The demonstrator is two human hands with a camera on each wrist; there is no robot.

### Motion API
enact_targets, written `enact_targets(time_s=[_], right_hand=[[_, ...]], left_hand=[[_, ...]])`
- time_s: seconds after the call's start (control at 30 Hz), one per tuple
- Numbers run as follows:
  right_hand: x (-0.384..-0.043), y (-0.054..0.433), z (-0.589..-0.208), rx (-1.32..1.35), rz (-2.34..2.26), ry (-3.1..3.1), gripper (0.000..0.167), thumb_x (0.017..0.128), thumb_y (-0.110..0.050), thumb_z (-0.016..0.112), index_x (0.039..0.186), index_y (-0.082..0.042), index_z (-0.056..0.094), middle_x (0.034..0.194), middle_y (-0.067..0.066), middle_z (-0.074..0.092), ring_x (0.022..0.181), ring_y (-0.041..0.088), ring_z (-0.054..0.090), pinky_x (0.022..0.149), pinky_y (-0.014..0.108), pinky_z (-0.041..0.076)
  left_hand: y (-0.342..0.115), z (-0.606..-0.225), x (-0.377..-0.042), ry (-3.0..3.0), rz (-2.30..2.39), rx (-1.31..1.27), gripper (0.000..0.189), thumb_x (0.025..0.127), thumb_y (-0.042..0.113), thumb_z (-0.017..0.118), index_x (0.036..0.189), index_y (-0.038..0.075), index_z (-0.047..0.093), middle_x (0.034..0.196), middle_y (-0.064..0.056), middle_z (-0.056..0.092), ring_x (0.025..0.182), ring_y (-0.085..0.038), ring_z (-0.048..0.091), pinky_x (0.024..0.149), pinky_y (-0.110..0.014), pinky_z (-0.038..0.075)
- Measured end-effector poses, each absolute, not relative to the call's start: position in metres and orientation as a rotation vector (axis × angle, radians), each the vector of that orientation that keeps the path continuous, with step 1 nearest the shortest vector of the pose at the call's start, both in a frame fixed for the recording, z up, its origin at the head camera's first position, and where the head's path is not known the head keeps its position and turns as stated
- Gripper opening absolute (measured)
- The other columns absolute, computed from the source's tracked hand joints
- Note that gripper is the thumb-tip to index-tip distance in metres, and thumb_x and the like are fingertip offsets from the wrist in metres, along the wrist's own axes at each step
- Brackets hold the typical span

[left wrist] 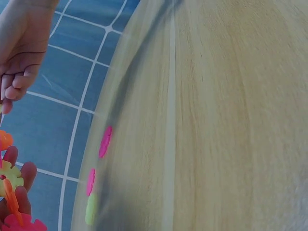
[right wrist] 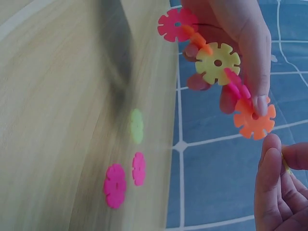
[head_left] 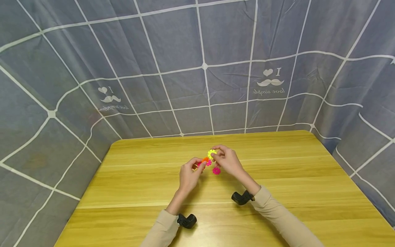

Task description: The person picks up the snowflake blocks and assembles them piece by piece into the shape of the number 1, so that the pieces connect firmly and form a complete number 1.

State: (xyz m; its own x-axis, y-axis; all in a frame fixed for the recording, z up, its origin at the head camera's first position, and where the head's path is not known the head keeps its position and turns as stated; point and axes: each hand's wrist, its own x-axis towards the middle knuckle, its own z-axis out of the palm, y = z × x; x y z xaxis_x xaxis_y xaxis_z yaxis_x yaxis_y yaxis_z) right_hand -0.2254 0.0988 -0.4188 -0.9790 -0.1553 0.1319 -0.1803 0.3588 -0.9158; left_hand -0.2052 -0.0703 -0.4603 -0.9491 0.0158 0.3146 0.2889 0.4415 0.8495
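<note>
My left hand (head_left: 188, 175) grips a chain of interlocking snowflake discs. In the right wrist view the chain runs from a pink disc (right wrist: 169, 25) through a small orange one (right wrist: 197, 38), a yellow one (right wrist: 207, 66) and another pink one (right wrist: 236, 84) to an orange disc (right wrist: 254, 122) under the thumb. Thumb and fingers of my right hand (head_left: 229, 160) pinch a yellow snowflake disc (head_left: 212, 152), held close beside the chain's orange end. Seen from the right wrist, this yellow disc is edge-on and mostly hidden by the fingers.
Two loose pink discs (right wrist: 115, 186) and a yellow-green disc (right wrist: 137, 126) lie flat on the wooden table (head_left: 139, 185), below the hands. A grey curtain with white lines (head_left: 176, 92) surrounds the table's back and sides. Each wrist carries a black camera (head_left: 187, 221).
</note>
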Motion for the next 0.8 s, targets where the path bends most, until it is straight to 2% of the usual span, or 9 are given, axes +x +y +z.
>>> enact_targets(time_s=[0.13, 0.23, 0.33, 0.5, 0.8], right_hand=[[-0.2243, 0.0984, -0.4161, 0.337, 1.73, -2.566, 0.027, 0.092, -0.007, 0.062, 0.117, 0.001, 0.061, 0.072, 0.01, 0.065, 0.051, 0.011, 0.06, 0.053, 0.036, 0.055], [-0.2242, 0.0982, -0.4157, 0.345, 1.728, -2.563, 0.026, 0.091, -0.007, 0.062, 0.117, 0.0, 0.061, 0.071, 0.009, 0.065, 0.051, 0.011, 0.06, 0.053, 0.04, 0.054], [-0.2236, 0.0978, -0.4152, 0.35, 1.72, -2.563, 0.026, 0.091, -0.006, 0.063, 0.116, 0.0, 0.061, 0.071, 0.01, 0.065, 0.051, 0.011, 0.06, 0.05, 0.034, 0.052], [-0.2217, 0.0968, -0.4144, 0.374, 1.697, -2.562, 0.026, 0.091, -0.006, 0.063, 0.116, 0.002, 0.062, 0.075, 0.021, 0.066, 0.052, 0.01, 0.06, 0.045, 0.022, 0.045], [-0.2219, 0.0939, -0.4156, 0.399, 1.694, -2.473, 0.02, 0.088, -0.001, 0.063, 0.107, 0.004, 0.065, 0.071, 0.023, 0.065, 0.05, 0.009, 0.059, 0.045, 0.021, 0.048]], left_hand=[[-0.0695, -0.4606, -0.2055, -2.424, -1.475, -0.277, 0.016, 0.089, 0.031, 0.069, 0.088, 0.015, 0.073, 0.068, -0.002, 0.07, 0.064, -0.008, 0.057, 0.055, -0.018, 0.041], [-0.0688, -0.4605, -0.2053, -2.42, -1.445, -0.28, 0.015, 0.088, 0.031, 0.07, 0.087, 0.016, 0.073, 0.067, 0.002, 0.069, 0.066, -0.008, 0.058, 0.057, -0.018, 0.043], [-0.068, -0.46, -0.2052, -2.424, -1.418, -0.282, 0.015, 0.088, 0.03, 0.07, 0.086, 0.016, 0.073, 0.067, 0.005, 0.068, 0.067, -0.008, 0.057, 0.059, -0.018, 0.043], [-0.0671, -0.4589, -0.2049, -2.411, -1.389, -0.3, 0.015, 0.089, 0.029, 0.069, 0.086, 0.015, 0.073, 0.067, 0.004, 0.069, 0.068, -0.009, 0.058, 0.058, -0.018, 0.043], [-0.0627, -0.4597, -0.2037, -2.343, -1.338, -0.292, 0.015, 0.087, 0.027, 0.07, 0.086, 0.013, 0.074, 0.067, 0.003, 0.07, 0.069, -0.012, 0.063, 0.059, -0.018, 0.042]])
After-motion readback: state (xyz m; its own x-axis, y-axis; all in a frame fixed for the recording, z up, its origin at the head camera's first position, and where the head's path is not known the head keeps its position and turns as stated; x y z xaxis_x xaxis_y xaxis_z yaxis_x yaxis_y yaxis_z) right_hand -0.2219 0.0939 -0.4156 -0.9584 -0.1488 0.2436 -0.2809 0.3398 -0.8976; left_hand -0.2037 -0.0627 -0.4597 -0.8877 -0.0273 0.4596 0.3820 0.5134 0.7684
